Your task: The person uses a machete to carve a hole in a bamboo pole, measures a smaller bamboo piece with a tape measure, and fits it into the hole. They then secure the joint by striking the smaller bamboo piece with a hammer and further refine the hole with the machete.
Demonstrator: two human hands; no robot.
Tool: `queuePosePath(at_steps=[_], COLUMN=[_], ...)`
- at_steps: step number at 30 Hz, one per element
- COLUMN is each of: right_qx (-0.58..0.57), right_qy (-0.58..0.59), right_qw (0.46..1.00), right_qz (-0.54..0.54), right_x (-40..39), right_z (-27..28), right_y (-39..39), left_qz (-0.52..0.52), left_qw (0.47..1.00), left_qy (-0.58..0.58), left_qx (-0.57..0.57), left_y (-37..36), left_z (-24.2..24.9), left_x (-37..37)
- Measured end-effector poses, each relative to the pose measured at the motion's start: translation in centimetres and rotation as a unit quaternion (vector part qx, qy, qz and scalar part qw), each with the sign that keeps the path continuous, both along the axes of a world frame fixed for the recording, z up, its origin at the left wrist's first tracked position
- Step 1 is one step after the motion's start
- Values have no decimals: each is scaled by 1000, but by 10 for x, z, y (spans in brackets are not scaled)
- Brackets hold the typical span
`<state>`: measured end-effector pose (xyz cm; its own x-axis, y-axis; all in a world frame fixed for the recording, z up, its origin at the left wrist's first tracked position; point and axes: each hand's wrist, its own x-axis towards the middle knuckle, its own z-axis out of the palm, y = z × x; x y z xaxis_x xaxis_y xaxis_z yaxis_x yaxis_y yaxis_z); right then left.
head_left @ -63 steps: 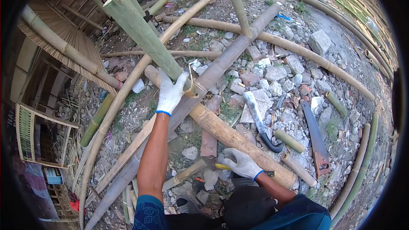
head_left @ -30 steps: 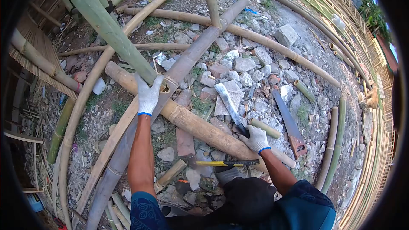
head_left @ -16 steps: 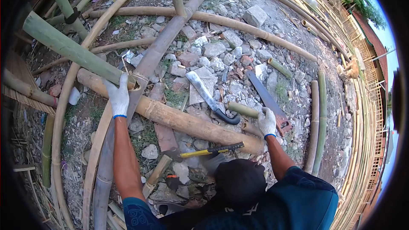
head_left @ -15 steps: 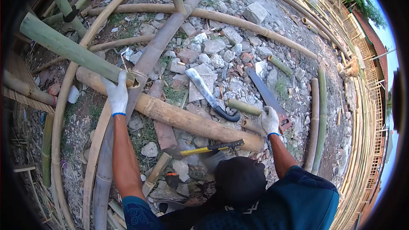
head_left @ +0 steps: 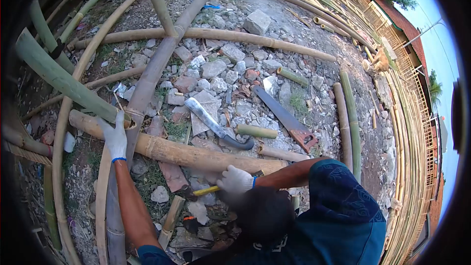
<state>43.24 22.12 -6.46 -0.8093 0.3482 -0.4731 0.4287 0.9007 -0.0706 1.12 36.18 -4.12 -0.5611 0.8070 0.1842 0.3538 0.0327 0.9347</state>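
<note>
My left hand (head_left: pixel 115 140), in a white glove, grips the lower end of a thick green bamboo pole (head_left: pixel 68 81). That pole leans up to the left, its cut end by a thick tan bamboo pole (head_left: pixel 196 156) lying across the ground. My right hand (head_left: pixel 236 179), also gloved, is closed over a hammer with a yellow and black handle (head_left: pixel 206 191), just below the tan pole. A machete (head_left: pixel 206 118) with a black handle lies on the rubble beyond. To its right is a handsaw (head_left: pixel 279 110), with a short green bamboo piece (head_left: pixel 256 131) nearby.
A grey bamboo pole (head_left: pixel 157 64) crosses the ground diagonally. Stone rubble (head_left: pixel 216 68) covers the middle. Two bamboo lengths (head_left: pixel 349 122) lie at the right, and long bamboo poles (head_left: pixel 407 167) are stacked beyond them. An animal with orange fur (head_left: pixel 379 60) is near the stack.
My right hand has moved left from beside the short green piece and the saw and taken hold of the hammer. My left hand stays on the green pole. The view has shifted right.
</note>
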Motion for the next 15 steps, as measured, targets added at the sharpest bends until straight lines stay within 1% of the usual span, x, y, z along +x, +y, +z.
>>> queuePosePath(at_steps=[1, 2, 3, 4, 5, 6, 7, 8, 9, 10, 11, 12, 13, 14, 15], right_qx=[-67, -132, -194, -239, -234, -224, -223, -187, -145, -131, -81, -42, 11, 2, 39], right_qy=[-10, -21, -33, -39, 32, 71, 102, 108, 169, 219, 231, 317, 373, 411, 460], right_qw=[997, 989, 976, 958, 967, 965, 961, 968, 966, 960, 964, 944, 927, 910, 886], right_qz=[-26, -57, -90, -157, -90, -113, -124, -127, -132, -115, -101, -83, -49, -59, -44], right_x=[-9, -19, -28, -37, -9, -16, -21, -36, -48, -58, -72, -89, -106, -120, -140], right_z=[23, 46, 69, 101, 62, 98, 116, 151, 179, 203, 236, 264, 289, 309, 329], right_y=[12, 23, 33, 41, 51, 57, 71, 87, 103, 125, 142, 157, 175, 194, 210], left_qz=[6, 7, 25, 7, 20, 12, 9, 0, 12, 1, 8, 11, 8, -4, -17], left_qw=[1000, 1000, 999, 1000, 999, 999, 997, 997, 998, 997, 998, 998, 998, 999, 999], left_qy=[13, -8, -5, -21, -23, -46, -68, -55, -52, -64, -47, -30, -15, -22, -29], left_qx=[-8, 7, 22, 16, 10, 12, 20, 45, 25, 43, 51, 53, 54, 38, 25], left_y=[-1, -4, 0, -3, -2, -7, -6, -4, -8, -6, -6, -7, -9, -11, -11], left_z=[2, 11, -6, 3, 3, 21, 20, 14, 22, 18, 22, 22, 24, 25, 28], left_x=[-1, 7, -1, 1, 2, 9, 9, 7, 11, 10, 9, 11, 13, 12, 11])
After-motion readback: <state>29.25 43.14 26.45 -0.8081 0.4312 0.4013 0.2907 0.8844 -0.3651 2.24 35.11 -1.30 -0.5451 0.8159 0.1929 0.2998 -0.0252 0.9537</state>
